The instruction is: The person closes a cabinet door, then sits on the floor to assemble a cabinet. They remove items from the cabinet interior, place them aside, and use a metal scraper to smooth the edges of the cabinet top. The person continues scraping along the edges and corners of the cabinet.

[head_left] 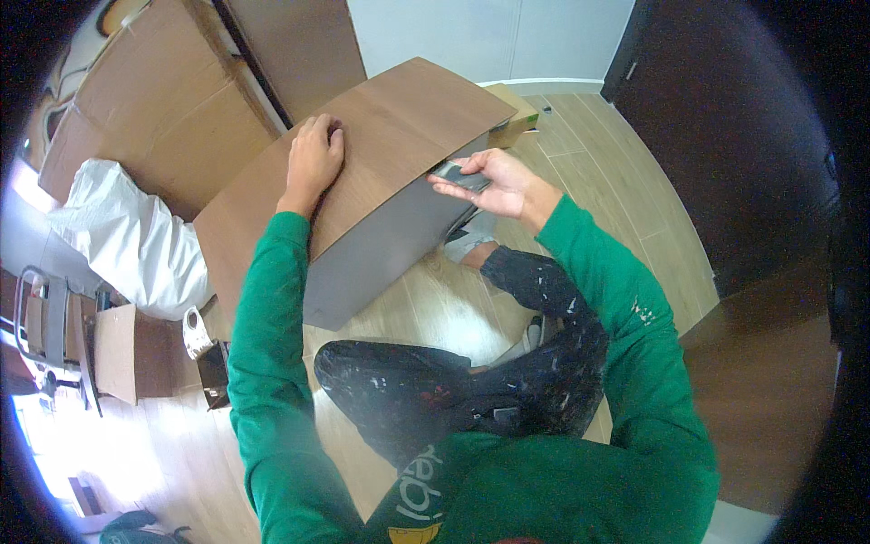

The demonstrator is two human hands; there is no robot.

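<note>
A large box-shaped piece of furniture with a brown wood-look top panel [399, 136] and a grey side [381, 245] stands on the floor in front of me. My left hand [315, 159] rests on the left part of the brown top, its fingers slightly bent and the thumb apart, with nothing visible in it. At the panel's right edge my right hand [494, 179] grips a flat grey piece [464, 174] between thumb and fingers. The piece lies against or very close to that edge; its exact kind is unclear.
Large cardboard sheets [163, 100] lean at the left, beside a white sack [136, 240]. An open cardboard box [136, 349] and a white roll [194, 331] stand on the wooden floor [625, 172]. A dark door [716, 118] is at right. My bent legs [453, 390] are below.
</note>
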